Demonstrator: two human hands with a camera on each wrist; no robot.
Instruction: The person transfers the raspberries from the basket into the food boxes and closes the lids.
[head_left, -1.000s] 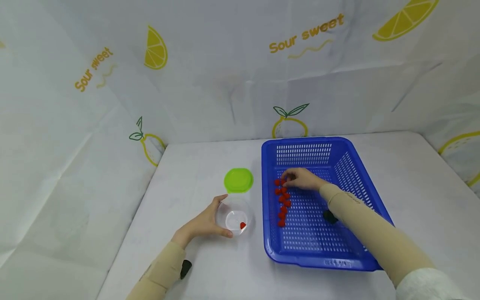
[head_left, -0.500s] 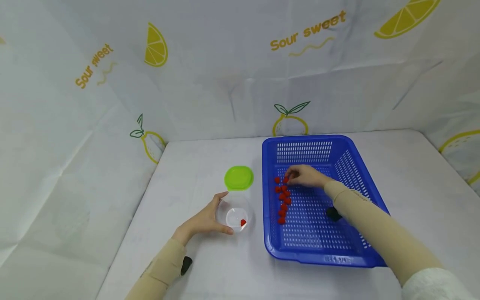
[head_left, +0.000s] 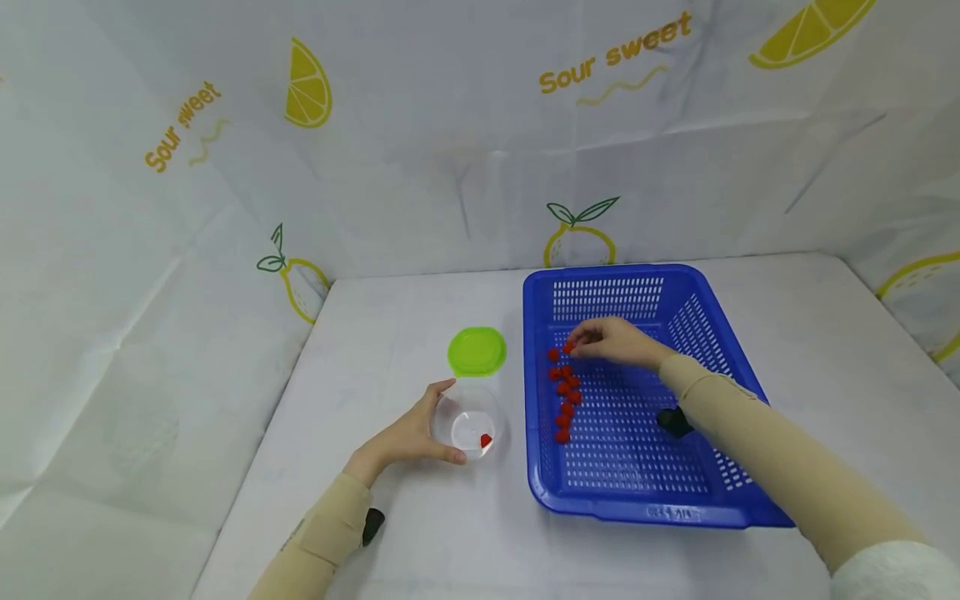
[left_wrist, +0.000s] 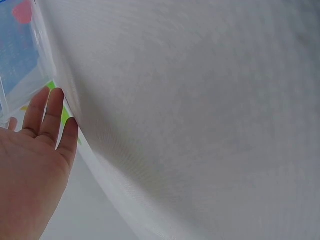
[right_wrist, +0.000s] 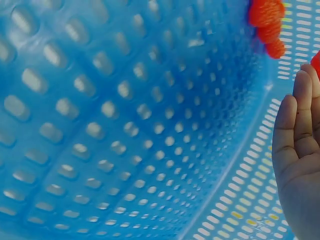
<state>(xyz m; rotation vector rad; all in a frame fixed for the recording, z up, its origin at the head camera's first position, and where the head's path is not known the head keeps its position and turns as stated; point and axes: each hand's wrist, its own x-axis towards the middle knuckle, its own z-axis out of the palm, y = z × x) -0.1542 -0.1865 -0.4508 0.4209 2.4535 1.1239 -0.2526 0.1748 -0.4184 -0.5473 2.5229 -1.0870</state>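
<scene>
The right hand (head_left: pixel 615 342) is inside the blue basket (head_left: pixel 738 367), fingers curled together at the tips and pinching one small red berry (head_left: pixel 569 347) just above the top of the row of berries (head_left: pixel 564 400) lying along the basket's left side; the left hand (head_left: pixel 408 433) cups the side of the clear round tub (head_left: pixel 468 417) on the table (head_left: pixel 390 333), thumb and fingers wrapped loosely round its wall, with one red berry (head_left: pixel 485 440) already lying inside; the green lid (head_left: pixel 477 351) sits flat just behind the tub, apart from it.

To my eye the berry wants a light pinch, since it looks soft enough to crush; lifting it straight up before swinging left would keep it clear of the others in the row, which lie nearly touching one another.

The edge that matters is the basket's left wall, standing between the hand and the tub; the berry has to go over that rim, not through it; beyond the rim there is only a narrow strip of bare table before the tub. The tub's mouth is open and its right side is free of the holding fingers, so that looks the clean way in; the lid behind is near enough to be knocked by a wide swing; a small dark thing (head_left: pixel 673 422) shows by the right forearm, and I cannot tell what it is.
</scene>
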